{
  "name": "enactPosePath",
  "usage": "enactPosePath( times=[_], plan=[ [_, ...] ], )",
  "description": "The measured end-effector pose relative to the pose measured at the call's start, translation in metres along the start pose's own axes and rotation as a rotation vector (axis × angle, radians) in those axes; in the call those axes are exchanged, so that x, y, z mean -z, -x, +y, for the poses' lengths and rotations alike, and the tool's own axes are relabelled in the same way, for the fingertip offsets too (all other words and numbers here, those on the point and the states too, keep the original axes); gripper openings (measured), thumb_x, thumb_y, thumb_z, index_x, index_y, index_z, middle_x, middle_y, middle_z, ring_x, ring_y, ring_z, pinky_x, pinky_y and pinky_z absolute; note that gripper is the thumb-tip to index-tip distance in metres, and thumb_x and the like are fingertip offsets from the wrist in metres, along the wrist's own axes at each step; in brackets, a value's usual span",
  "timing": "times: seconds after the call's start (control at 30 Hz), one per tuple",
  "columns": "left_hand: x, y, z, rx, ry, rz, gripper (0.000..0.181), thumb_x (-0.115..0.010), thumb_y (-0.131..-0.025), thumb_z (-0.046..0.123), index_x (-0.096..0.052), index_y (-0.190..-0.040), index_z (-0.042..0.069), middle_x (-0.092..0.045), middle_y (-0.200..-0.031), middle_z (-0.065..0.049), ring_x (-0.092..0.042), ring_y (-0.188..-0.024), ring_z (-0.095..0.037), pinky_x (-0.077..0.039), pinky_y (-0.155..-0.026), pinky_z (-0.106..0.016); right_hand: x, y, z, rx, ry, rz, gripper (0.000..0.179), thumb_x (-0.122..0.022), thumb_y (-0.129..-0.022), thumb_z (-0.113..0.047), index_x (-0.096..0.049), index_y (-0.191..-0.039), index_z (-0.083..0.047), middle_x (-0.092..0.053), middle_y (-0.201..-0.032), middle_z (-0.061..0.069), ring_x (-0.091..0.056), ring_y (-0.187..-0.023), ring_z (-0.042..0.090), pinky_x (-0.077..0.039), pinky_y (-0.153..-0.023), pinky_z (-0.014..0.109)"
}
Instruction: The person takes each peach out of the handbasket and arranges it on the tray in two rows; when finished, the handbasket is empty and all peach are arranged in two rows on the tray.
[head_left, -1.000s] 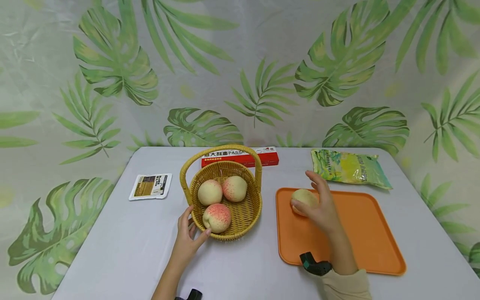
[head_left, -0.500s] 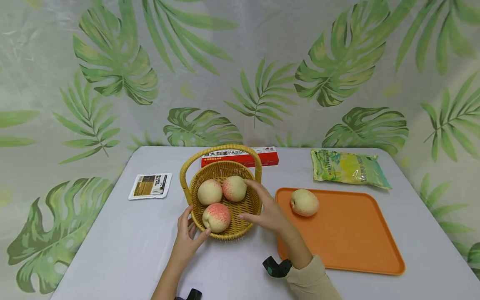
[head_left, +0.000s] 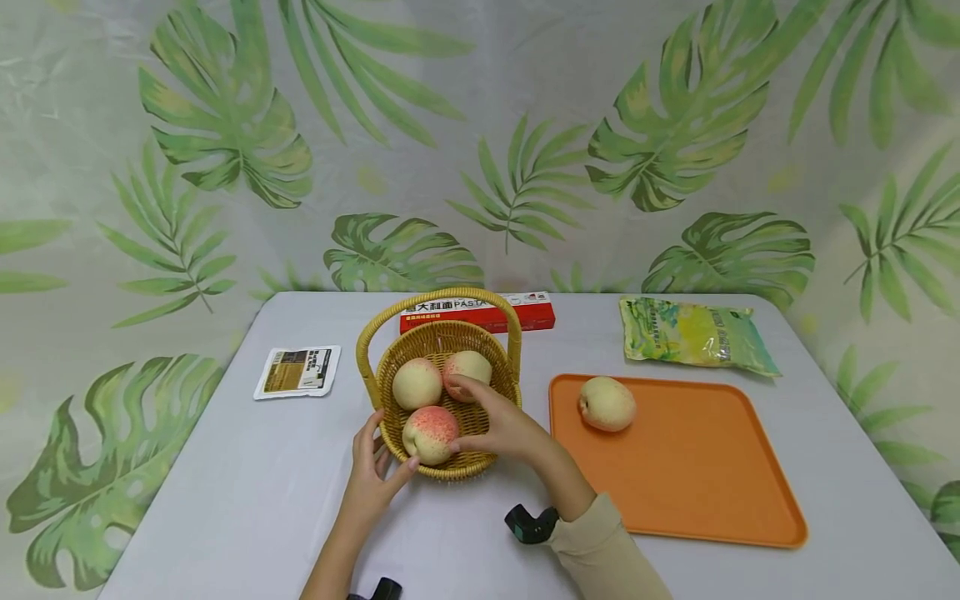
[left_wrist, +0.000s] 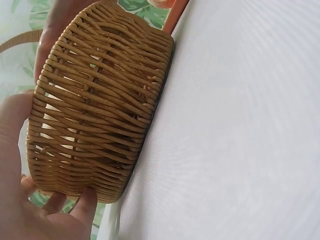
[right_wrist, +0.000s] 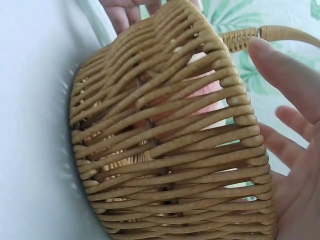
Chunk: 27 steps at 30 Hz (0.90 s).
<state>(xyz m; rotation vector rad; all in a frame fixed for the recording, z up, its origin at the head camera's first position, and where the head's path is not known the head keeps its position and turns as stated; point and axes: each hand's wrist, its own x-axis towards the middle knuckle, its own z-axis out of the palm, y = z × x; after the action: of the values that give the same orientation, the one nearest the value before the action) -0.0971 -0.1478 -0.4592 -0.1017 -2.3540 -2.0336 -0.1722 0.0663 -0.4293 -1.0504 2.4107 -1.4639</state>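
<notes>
A golden wicker basket (head_left: 516, 342) with an arched handle stands on the table. Three peaches are inside: a pale one (head_left: 417, 384) at left, another (head_left: 468, 367) at back right, partly covered by fingers, and a red-speckled peach (head_left: 431, 432) in front. My left hand (head_left: 372, 479) holds the basket's front-left side, thumb at the rim and fingers against the weave (left_wrist: 95, 100). Over the basket's right rim reaches my right hand (head_left: 504, 423), its thumb and fingers spread beside the front peach; whether it touches any fruit I cannot tell. One more peach (head_left: 607, 404) lies on an orange tray (head_left: 712, 467).
Behind the basket lies a red and white pasta box (head_left: 525, 314). A green and yellow bag (head_left: 697, 335) rests beyond the tray. At left is a small flat white packet (head_left: 297, 372). A leaf-patterned cloth (head_left: 525, 167) hangs behind the white table.
My right hand has left the peach on the tray and moved left, coming in over the basket between the peaches. My left hand has stayed on the basket.
</notes>
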Motion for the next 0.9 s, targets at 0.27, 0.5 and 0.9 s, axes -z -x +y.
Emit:
enactPosePath(
  times=[0.27, 0.5, 0.9],
  plan=[
    [0.001, -0.002, -0.009, -0.009, 0.008, -0.004, 0.083, -0.067, -0.081, 0.008, -0.011, -0.143, 0.007, -0.005, -0.141, -0.019, -0.018, -0.125, -0.037, -0.019, -0.105, -0.043, -0.001, -0.008, 0.012, -0.023, -0.023, -0.115, 0.079, -0.075, -0.074, -0.019, -0.031, -0.139, -0.012, -0.034, -0.139, 0.001, -0.036, -0.123, 0.025, -0.028, -0.103, 0.037],
    [0.003, -0.007, -0.033, -0.019, 0.004, 0.009, 0.086, -0.069, -0.080, 0.013, -0.011, -0.144, 0.017, -0.005, -0.143, -0.013, -0.018, -0.126, -0.034, -0.020, -0.105, -0.043, -0.002, -0.010, 0.013, -0.042, -0.024, -0.151, 0.077, -0.075, -0.074, -0.017, -0.033, -0.138, -0.012, -0.036, -0.138, 0.002, -0.038, -0.120, 0.031, -0.031, -0.100, 0.043],
    [0.003, -0.006, -0.034, -0.027, -0.014, 0.013, 0.083, -0.069, -0.081, 0.016, -0.014, -0.143, 0.021, -0.007, -0.142, -0.011, -0.021, -0.124, -0.032, -0.023, -0.104, -0.040, -0.003, -0.015, 0.013, -0.031, 0.029, -0.194, 0.072, -0.074, -0.075, -0.018, -0.036, -0.136, -0.009, -0.042, -0.133, 0.005, -0.038, -0.121, 0.022, -0.031, -0.101, 0.034]
  ],
)
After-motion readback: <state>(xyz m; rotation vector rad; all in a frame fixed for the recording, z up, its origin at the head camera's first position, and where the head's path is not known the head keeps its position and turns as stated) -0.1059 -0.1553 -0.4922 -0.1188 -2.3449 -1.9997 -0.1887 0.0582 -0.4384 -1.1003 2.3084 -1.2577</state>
